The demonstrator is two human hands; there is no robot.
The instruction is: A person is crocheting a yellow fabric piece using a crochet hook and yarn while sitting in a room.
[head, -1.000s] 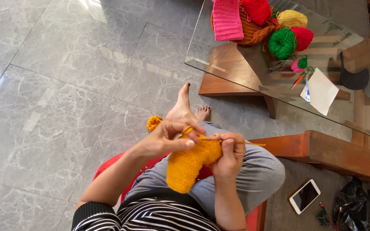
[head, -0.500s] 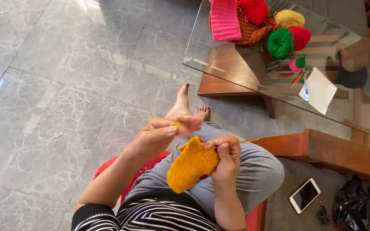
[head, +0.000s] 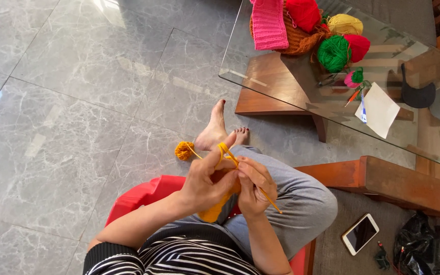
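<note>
Between both hands, the orange knitted piece (head: 215, 209) is hanging — the left hand (head: 207, 181) is gripping it, yarn strand (head: 226, 152) looped over its fingers, while the right hand (head: 253, 186) is pinching a hook (head: 270, 198); the yarn ball (head: 184, 150) is lying beyond the left hand.

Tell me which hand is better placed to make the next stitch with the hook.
Probably the right hand: it grips the crochet hook next to the orange piece. The left hand has the orange yarn looped over its fingers.
</note>
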